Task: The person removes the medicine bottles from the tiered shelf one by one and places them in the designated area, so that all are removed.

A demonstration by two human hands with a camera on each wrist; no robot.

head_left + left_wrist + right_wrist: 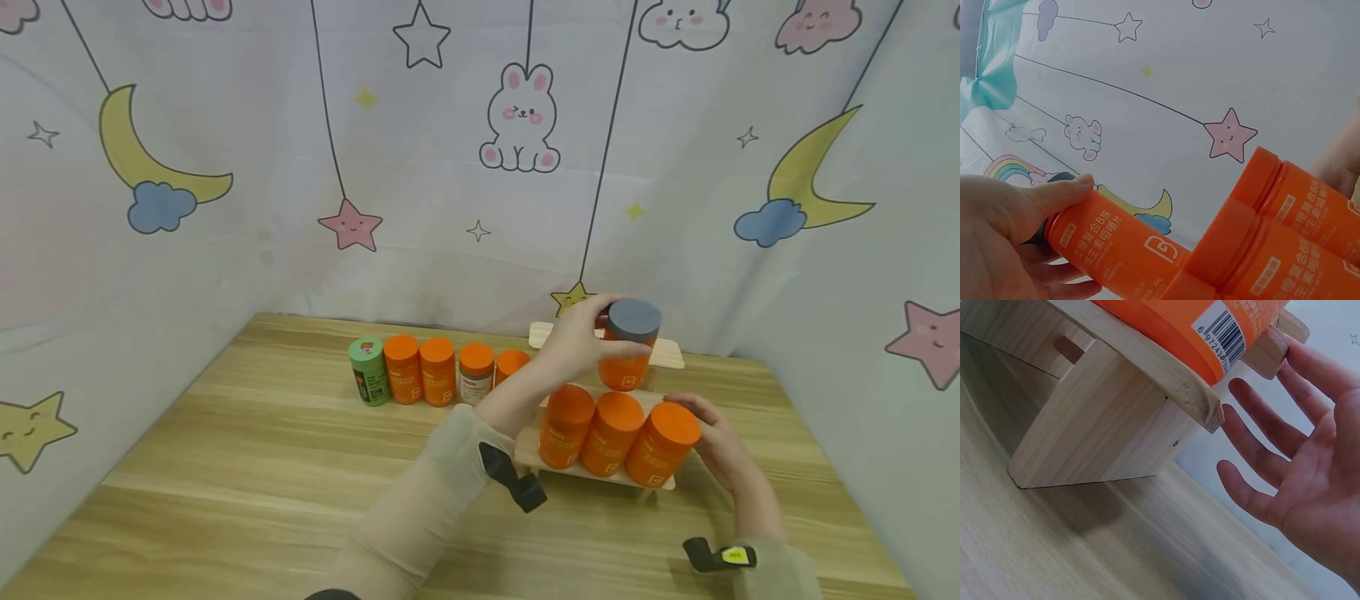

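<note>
My left hand [579, 340] grips an orange bottle with a dark grey lid [622, 375] near its top, thumb on one side and fingers on the other. This bottle is upright over the middle step of a stepped wooden rack [667, 354]. In the left wrist view, the thumb of the left hand [1010, 228] lies along the bottle [1129, 250] just below its lid. My right hand [716, 446] is at the rack's right end. Seen from the right wrist, its extended fingers [1266, 422] reach to the shelf ends, beside an orange bottle [1172, 325].
On the rack's front step stand three orange-lidded bottles [611, 433]. Left of the rack, a green bottle [369, 371], several orange bottles [438, 371] and a white-labelled bottle [476, 373] form a row on the wooden table [225, 467]. A printed curtain [450, 167] hangs behind.
</note>
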